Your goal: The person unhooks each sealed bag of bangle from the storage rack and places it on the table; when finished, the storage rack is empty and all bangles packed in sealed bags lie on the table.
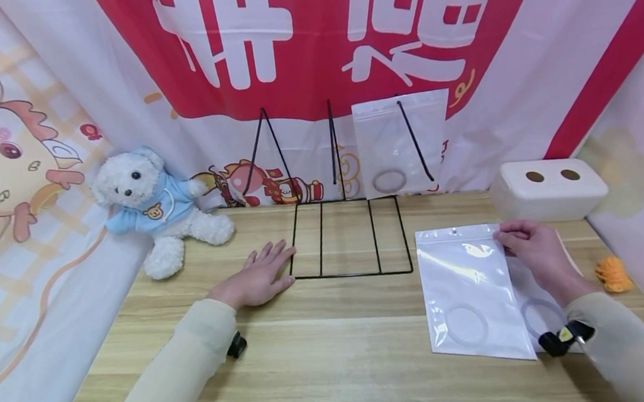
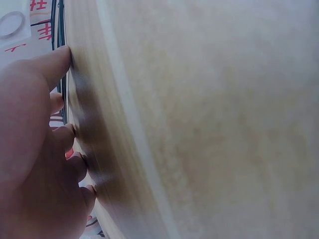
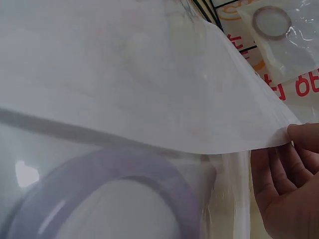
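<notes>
My right hand [image 1: 542, 258] pinches the upper right corner of a zip bag [image 1: 461, 278] with a pale bangle inside. In the right wrist view, the thumb presses on the edge of this white-backed bag [image 3: 219, 114]. Partly covered by it and by the hand is a second zip bag [image 1: 524, 289], also with a bangle. My left hand [image 1: 260, 276] rests palm down on the table, fingers spread at the left side of a black wire rack [image 1: 353, 275]. On the rack's right hook hangs another zip bag [image 1: 374, 137] with a bangle.
A white plush bear [image 1: 157, 204] in a blue hoodie sits left of the rack. At the back right stands a white box [image 1: 548, 192] with two holes. An orange object [image 1: 613, 274] lies near the table's right edge. Printed cloth hangs behind.
</notes>
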`<act>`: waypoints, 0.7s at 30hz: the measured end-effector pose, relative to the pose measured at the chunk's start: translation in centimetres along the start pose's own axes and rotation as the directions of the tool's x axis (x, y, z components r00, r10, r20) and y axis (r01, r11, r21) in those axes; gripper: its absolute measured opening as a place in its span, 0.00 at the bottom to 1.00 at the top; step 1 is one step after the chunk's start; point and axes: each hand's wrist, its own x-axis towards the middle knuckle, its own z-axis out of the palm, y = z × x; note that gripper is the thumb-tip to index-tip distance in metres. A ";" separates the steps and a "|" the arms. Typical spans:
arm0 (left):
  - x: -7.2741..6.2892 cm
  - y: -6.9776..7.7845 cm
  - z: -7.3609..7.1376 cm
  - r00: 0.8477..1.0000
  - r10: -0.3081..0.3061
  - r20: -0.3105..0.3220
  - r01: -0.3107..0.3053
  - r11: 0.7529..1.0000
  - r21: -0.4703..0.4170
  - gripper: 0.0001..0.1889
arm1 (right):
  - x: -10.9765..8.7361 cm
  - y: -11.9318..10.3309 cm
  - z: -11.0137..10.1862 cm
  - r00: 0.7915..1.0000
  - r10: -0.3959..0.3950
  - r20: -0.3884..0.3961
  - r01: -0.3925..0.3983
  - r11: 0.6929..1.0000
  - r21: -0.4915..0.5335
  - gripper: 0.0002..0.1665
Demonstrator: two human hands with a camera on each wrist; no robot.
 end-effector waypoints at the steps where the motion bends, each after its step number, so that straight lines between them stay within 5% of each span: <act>1: 0.0 0.0 0.0 1.000 0.000 0.001 0.000 1.000 -0.001 0.38 | 0.1 0.0 0.0 1.000 0.002 0.002 -0.002 1.000 -0.021 0.31; 5: 0.0 0.0 0.0 1.000 -0.003 0.006 0.003 1.000 -0.002 0.38 | 0.7 0.2 0.2 1.000 0.007 0.002 -0.007 0.994 -0.110 0.29; 12: 0.1 0.0 0.0 1.000 -0.012 0.021 0.012 1.000 0.001 0.38 | 1.8 0.8 0.6 0.995 -0.096 -0.020 0.090 0.975 -0.204 0.21; 21: 0.2 -0.2 0.2 1.000 -0.009 0.015 0.009 1.000 0.002 0.38 | 2.3 1.0 0.6 0.999 -0.029 -0.015 0.025 0.972 -0.233 0.21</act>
